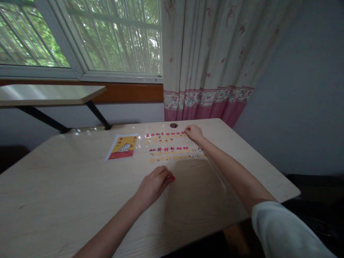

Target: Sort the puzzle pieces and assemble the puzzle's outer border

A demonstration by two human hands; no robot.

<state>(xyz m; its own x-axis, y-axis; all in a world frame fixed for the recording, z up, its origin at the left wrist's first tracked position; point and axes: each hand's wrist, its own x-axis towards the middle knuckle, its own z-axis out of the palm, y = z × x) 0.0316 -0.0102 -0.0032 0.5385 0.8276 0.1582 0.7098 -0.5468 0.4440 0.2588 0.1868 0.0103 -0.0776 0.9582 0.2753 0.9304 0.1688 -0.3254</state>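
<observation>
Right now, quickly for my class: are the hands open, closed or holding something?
Left hand: closed, pinching a red piece.
Right hand: fingers curled at the right end of the farthest red row; whether it holds anything can't be told.

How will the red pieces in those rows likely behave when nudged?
The red pieces look small and flat, so probably light; the left hand pinches a red piece in its fingertips. Lying flat on the table, they would likely slide rather than roll or tip. They sit close together, so a push might disturb neighbours.
</observation>
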